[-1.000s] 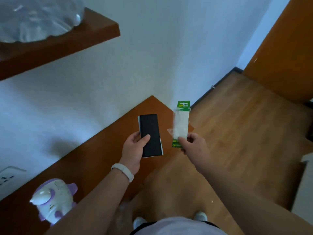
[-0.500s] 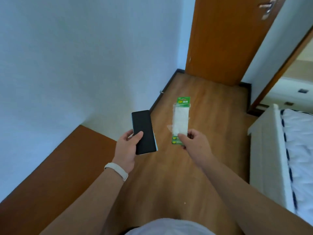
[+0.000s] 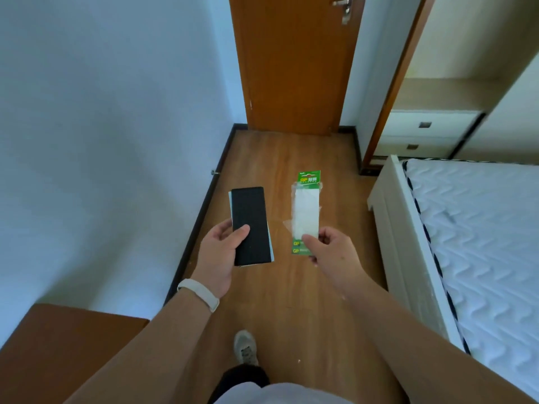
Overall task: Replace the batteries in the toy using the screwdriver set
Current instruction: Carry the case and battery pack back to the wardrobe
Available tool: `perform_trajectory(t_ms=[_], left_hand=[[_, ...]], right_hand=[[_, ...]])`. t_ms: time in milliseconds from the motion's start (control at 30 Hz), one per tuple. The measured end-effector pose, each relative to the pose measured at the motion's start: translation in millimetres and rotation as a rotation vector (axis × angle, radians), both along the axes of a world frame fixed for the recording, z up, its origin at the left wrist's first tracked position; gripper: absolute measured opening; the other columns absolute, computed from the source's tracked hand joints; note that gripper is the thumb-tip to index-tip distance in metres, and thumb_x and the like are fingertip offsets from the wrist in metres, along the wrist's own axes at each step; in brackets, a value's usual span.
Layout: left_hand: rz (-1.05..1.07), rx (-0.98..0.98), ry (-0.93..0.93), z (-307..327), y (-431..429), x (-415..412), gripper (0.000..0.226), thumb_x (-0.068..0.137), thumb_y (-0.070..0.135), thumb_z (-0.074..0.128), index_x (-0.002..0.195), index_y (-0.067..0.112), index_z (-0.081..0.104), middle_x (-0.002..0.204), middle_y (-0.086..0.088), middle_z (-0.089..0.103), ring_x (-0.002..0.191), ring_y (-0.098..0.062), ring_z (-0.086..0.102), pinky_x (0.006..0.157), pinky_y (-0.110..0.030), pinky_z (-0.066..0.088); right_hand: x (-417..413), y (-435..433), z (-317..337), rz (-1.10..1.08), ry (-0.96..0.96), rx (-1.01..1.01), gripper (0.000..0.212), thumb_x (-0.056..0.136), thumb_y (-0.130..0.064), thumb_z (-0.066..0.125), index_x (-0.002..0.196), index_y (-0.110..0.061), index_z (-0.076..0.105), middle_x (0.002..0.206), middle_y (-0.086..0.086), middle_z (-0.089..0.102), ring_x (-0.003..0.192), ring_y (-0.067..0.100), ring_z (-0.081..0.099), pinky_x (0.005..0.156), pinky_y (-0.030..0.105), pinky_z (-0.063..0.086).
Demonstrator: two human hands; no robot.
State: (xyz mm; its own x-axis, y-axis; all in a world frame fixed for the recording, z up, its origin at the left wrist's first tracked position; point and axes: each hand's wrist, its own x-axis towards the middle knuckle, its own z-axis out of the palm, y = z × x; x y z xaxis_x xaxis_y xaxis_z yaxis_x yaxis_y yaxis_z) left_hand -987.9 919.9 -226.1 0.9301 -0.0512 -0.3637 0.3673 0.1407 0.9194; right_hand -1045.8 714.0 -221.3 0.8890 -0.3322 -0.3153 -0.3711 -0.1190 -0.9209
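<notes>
My left hand (image 3: 217, 252) grips a flat black case (image 3: 250, 225) with a pale blue edge, thumb across its face. My right hand (image 3: 332, 252) pinches the lower end of a green and white battery blister pack (image 3: 306, 211), held upright out in front of me. Both are carried above the wooden floor. The toy is out of view.
A brown desk corner (image 3: 70, 339) lies at the lower left. A closed wooden door (image 3: 294, 68) stands ahead, a white bed (image 3: 478, 243) on the right, drawers (image 3: 423, 132) beyond it. A wall doorstop (image 3: 215, 172) sticks out on the left. My shoe (image 3: 246, 346) is on the floor.
The view has swung right, away from the desk and the purple toy, toward the door and bed. Both hands hold the same things.
</notes>
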Motion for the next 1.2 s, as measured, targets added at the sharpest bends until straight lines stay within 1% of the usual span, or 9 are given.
perform_trajectory(t_ms=[133, 200, 300, 400, 533, 700, 833, 967, 1200], left_hand=[[-0.059, -0.014, 0.017, -14.3, -9.3, 53.4, 0.045, 0.090, 0.025, 0.072, 0.132, 0.020, 0.056, 0.114, -0.005, 0.073, 0.102, -0.023, 0.072, 0.088, -0.047, 0.059], [-0.104, -0.041, 0.028, -21.4, -12.2, 86.5, 0.046, 0.089, 0.024, 0.072, 0.133, 0.019, 0.056, 0.114, -0.006, 0.073, 0.102, -0.023, 0.072, 0.089, -0.048, 0.059], [-0.171, -0.084, 0.053, -28.3, -15.9, 140.6, 0.047, 0.089, 0.021, 0.072, 0.133, 0.016, 0.056, 0.115, -0.008, 0.073, 0.103, -0.025, 0.072, 0.091, -0.049, 0.058], [-0.193, -0.101, 0.077, -29.6, -18.1, 197.0, 0.048, 0.088, 0.020, 0.074, 0.133, 0.015, 0.056, 0.115, -0.009, 0.073, 0.102, -0.026, 0.072, 0.090, -0.050, 0.058], [-0.265, -0.111, 0.090, -26.8, -25.6, 265.1, 0.045, 0.090, 0.022, 0.072, 0.131, 0.015, 0.057, 0.113, -0.008, 0.074, 0.100, -0.024, 0.073, 0.091, -0.049, 0.058], [-0.360, -0.132, 0.093, -21.2, -51.3, 317.8, 0.038, 0.091, 0.018, 0.071, 0.127, 0.012, 0.061, 0.110, -0.007, 0.075, 0.100, -0.024, 0.073, 0.093, -0.048, 0.057], [-0.416, -0.121, 0.082, -17.3, -80.3, 357.4, 0.039, 0.090, 0.019, 0.072, 0.127, 0.013, 0.062, 0.109, -0.006, 0.076, 0.099, -0.023, 0.073, 0.088, -0.044, 0.058], [-0.467, -0.118, 0.084, -15.0, -116.5, 392.3, 0.036, 0.091, 0.020, 0.070, 0.126, 0.012, 0.062, 0.110, -0.007, 0.075, 0.099, -0.023, 0.074, 0.080, -0.037, 0.057], [-0.494, -0.065, 0.087, -16.0, -195.3, 454.5, 0.033, 0.091, 0.020, 0.071, 0.123, 0.015, 0.063, 0.108, -0.005, 0.076, 0.097, -0.021, 0.074, 0.079, -0.035, 0.057]], right_hand=[[37.7, -7.1, -0.9, -0.070, 0.042, 0.007, 0.012, 0.091, -0.037, 0.066, 0.093, -0.024, 0.065, 0.087, -0.003, 0.072, 0.086, 0.027, 0.070, 0.068, 0.030, 0.055], [64.3, -8.9, -0.9, -0.106, 0.055, -0.008, 0.014, 0.091, -0.036, 0.066, 0.096, -0.023, 0.064, 0.092, -0.003, 0.071, 0.081, 0.023, 0.070, 0.069, 0.029, 0.057], [110.3, -9.5, 0.8, -0.172, 0.065, -0.047, 0.018, 0.092, -0.035, 0.065, 0.099, -0.019, 0.064, 0.090, -0.003, 0.069, 0.064, 0.011, 0.063, 0.052, 0.016, 0.049], [156.6, -6.9, 5.8, -0.214, 0.069, -0.078, 0.020, 0.092, -0.033, 0.066, 0.100, -0.016, 0.064, 0.085, -0.004, 0.065, 0.055, 0.007, 0.057, 0.046, 0.013, 0.042], [204.6, -6.7, 8.7, -0.279, 0.084, -0.113, 0.019, 0.091, -0.035, 0.066, 0.098, -0.018, 0.066, 0.079, -0.001, 0.067, 0.056, 0.008, 0.056, 0.050, 0.018, 0.044], [236.0, -19.2, 11.1, -0.398, 0.104, -0.143, 0.019, 0.090, -0.033, 0.066, 0.088, -0.014, 0.067, 0.061, -0.001, 0.060, 0.053, 0.011, 0.050, 0.052, 0.023, 0.041], [264.6, -41.4, 18.5, -0.463, 0.103, -0.174, 0.020, 0.089, -0.033, 0.065, 0.087, -0.014, 0.066, 0.056, -0.003, 0.058, 0.050, 0.010, 0.047, 0.048, 0.024, 0.037], [294.3, -72.0, 17.2, -0.516, 0.084, -0.159, 0.018, 0.089, -0.033, 0.065, 0.087, -0.016, 0.067, 0.055, -0.004, 0.058, 0.048, 0.009, 0.047, 0.048, 0.024, 0.038], [360.4, -153.1, 1.1, -0.579, 0.040, -0.045, 0.014, 0.089, -0.030, 0.065, 0.086, -0.018, 0.070, 0.062, 0.003, 0.064, 0.057, 0.014, 0.054, 0.062, 0.034, 0.046]])
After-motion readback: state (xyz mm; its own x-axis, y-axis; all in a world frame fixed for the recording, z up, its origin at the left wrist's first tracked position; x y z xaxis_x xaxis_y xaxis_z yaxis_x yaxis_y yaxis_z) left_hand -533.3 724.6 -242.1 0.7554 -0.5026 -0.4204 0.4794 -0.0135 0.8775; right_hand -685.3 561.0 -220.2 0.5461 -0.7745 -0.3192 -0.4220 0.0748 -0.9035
